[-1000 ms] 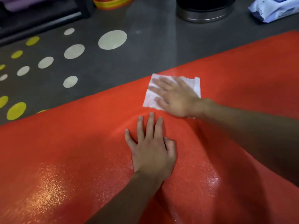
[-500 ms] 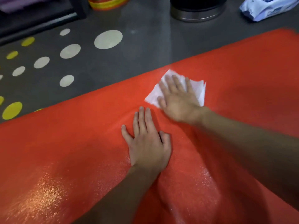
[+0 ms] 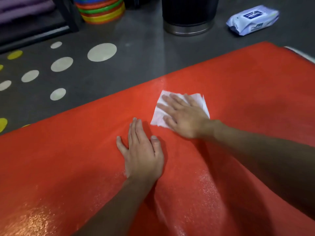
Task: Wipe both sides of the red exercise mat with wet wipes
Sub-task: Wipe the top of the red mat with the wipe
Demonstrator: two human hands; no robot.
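The red exercise mat (image 3: 68,167) lies spread across the grey floor (image 3: 139,65), running from the near left up to the far right, and it fills most of the view. The right hand (image 3: 184,118) is down flat on a white wet wipe (image 3: 157,117), fingers straight and spread, palm pressing the sheet onto the mat close to its far edge. That grip is apart: nothing is pinched, and the wipe simply sits pinned under the palm and fingers. Just near and left of it, the left hand (image 3: 143,154) rests flat on the bare mat, fingers together and pointing away, thumb out to the right. Its grip is apart too and holds nothing. The two hands are close but not touching. A soft ridge rises in the mat near the left wrist, and a wet sheen glints at the near left. Beyond the mat, a pack of wet wipes (image 3: 252,20) lies on the floor at the far right, a black bin (image 3: 189,14) stands to its left, and a stack of coloured rings (image 3: 100,9) sits further left. Pale and yellow dots mark the floor on the left.
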